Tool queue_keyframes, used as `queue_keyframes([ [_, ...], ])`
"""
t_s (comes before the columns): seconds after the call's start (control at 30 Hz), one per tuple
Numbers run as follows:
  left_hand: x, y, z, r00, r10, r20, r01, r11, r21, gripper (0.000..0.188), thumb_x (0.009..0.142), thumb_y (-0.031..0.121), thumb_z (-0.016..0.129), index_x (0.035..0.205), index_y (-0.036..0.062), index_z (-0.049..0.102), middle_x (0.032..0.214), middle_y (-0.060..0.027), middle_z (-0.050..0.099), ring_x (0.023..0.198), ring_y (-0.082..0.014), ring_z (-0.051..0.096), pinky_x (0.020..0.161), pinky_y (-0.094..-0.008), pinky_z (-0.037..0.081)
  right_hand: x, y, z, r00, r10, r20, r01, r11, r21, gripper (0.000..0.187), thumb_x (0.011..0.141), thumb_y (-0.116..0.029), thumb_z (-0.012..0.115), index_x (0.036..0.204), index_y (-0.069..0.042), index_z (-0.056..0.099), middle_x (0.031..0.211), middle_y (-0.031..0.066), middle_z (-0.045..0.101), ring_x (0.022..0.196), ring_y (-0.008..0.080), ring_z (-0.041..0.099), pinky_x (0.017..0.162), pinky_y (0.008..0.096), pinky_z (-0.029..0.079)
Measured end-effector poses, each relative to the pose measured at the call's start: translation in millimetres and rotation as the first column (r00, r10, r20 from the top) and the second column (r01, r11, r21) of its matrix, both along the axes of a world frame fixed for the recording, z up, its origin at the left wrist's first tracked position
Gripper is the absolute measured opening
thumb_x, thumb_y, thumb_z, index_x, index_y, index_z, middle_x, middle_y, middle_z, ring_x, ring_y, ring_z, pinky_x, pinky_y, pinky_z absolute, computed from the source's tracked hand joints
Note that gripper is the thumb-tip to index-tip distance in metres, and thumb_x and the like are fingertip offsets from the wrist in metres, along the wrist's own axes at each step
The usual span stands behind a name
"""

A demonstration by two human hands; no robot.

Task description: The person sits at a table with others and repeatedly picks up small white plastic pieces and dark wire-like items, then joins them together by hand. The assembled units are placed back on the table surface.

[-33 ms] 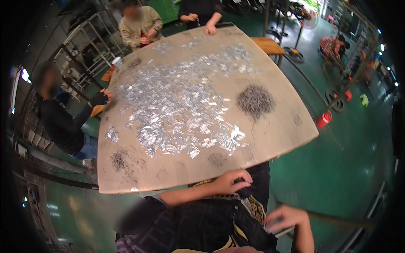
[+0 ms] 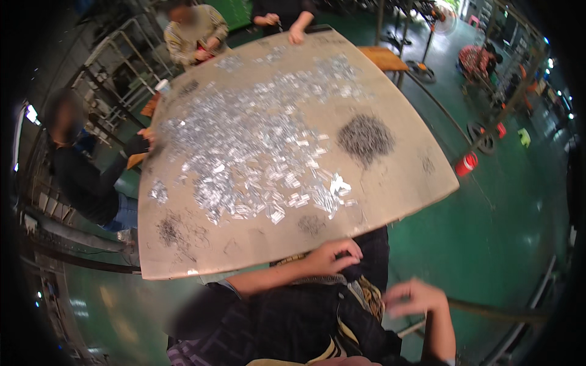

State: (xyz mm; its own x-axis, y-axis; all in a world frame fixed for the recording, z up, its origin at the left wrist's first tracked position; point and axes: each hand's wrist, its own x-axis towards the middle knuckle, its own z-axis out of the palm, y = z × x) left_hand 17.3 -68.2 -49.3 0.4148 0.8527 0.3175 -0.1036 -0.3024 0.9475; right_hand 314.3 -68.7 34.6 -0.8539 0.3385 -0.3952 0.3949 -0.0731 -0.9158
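Observation:
My left hand [image 2: 332, 257] is over my lap, just off the near edge of the cardboard-covered table [image 2: 406, 189]. Its fingers curl toward the thumb; whatever they may hold cannot be made out. To the right of my lap, my right hand [image 2: 416, 297] is raised, fingers loosely bent and apart, somewhat blurred, with nothing visible in it. Many small shiny metal pieces [image 2: 244, 131] are spread over the table's middle and left. A pile of dark small parts [image 2: 366, 139] lies right of them, and smaller dark heaps [image 2: 312, 224] lie nearer me.
A person in dark clothes [image 2: 85, 168] is at the left side; two others [image 2: 195, 33] are at the far edge. A white cup [image 2: 162, 86] stands beyond the left edge. On the green floor are a red can [image 2: 466, 163] and, farther off, a crouching person [image 2: 479, 61].
The view has shifted a little, so the table appears slightly farther left and up. My right hand has lifted slightly; my left hand keeps about the same pose.

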Motion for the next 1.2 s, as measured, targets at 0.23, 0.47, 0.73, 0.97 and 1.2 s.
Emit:
queue_keyframes([
  [0.23, -5, -15, 3, 0.982, 0.153, -0.114, -0.158, 0.987, -0.035, 0.011, 0.084, 0.002, 0.069, 0.090, 0.0041, 0.059, 0.093, -0.0087, 0.067, 0.088, -0.0218, 0.065, 0.075, -0.0312, 0.050, -90, 98, -60, 0.789, -0.567, -0.236, 0.566, 0.521, 0.639, 0.018, 0.077, -0.010, 0.074, 0.093, -0.003, 0.071, 0.076, 0.0102, 0.061, 0.067, 0.0222, 0.061, 0.063, 0.0318, 0.049],
  [0.47, -7, -16, 0, 0.969, 0.196, -0.150, -0.184, 0.978, 0.094, 0.011, 0.084, 0.000, 0.069, 0.091, 0.0028, 0.060, 0.097, -0.0102, 0.067, 0.084, -0.0187, 0.065, 0.071, -0.0286, 0.051, -151, 138, -113, 0.881, -0.441, -0.172, 0.323, 0.294, 0.900, 0.018, 0.068, -0.010, 0.077, 0.086, -0.005, 0.073, 0.080, 0.0104, 0.059, 0.083, 0.0319, 0.059, 0.077, 0.0408, 0.048],
  [0.73, -5, -3, -10, 0.971, 0.177, -0.162, -0.161, 0.981, 0.106, 0.012, 0.083, 0.002, 0.069, 0.091, 0.0030, 0.060, 0.095, -0.0095, 0.067, 0.087, -0.0226, 0.065, 0.076, -0.0321, 0.052, -160, 150, -106, 0.849, -0.482, -0.215, 0.447, 0.438, 0.780, 0.007, 0.071, -0.003, 0.074, 0.077, -0.004, 0.070, 0.073, 0.0074, 0.062, 0.069, 0.0233, 0.061, 0.065, 0.0323, 0.049],
  [0.97, 0, 3, -12, 0.979, 0.145, -0.142, -0.137, 0.988, 0.066, 0.011, 0.084, 0.002, 0.068, 0.091, 0.0028, 0.060, 0.096, -0.0096, 0.067, 0.089, -0.0230, 0.065, 0.078, -0.0328, 0.051, -141, 152, -106, 0.588, -0.746, -0.312, 0.773, 0.632, -0.053, 0.004, 0.084, -0.002, 0.067, 0.087, 0.001, 0.066, 0.075, 0.0060, 0.070, 0.062, 0.0063, 0.058, 0.057, 0.0211, 0.045],
  [1.2, 7, 8, 7, 0.969, 0.191, -0.157, -0.195, 0.981, -0.011, 0.010, 0.085, 0.001, 0.068, 0.090, 0.0017, 0.060, 0.095, -0.0110, 0.068, 0.087, -0.0198, 0.065, 0.076, -0.0305, 0.051, -100, 94, -71, 0.622, -0.731, -0.283, 0.743, 0.664, -0.084, 0.007, 0.086, -0.002, 0.067, 0.092, 0.000, 0.066, 0.080, 0.0096, 0.071, 0.067, 0.0088, 0.063, 0.057, 0.0205, 0.047],
])
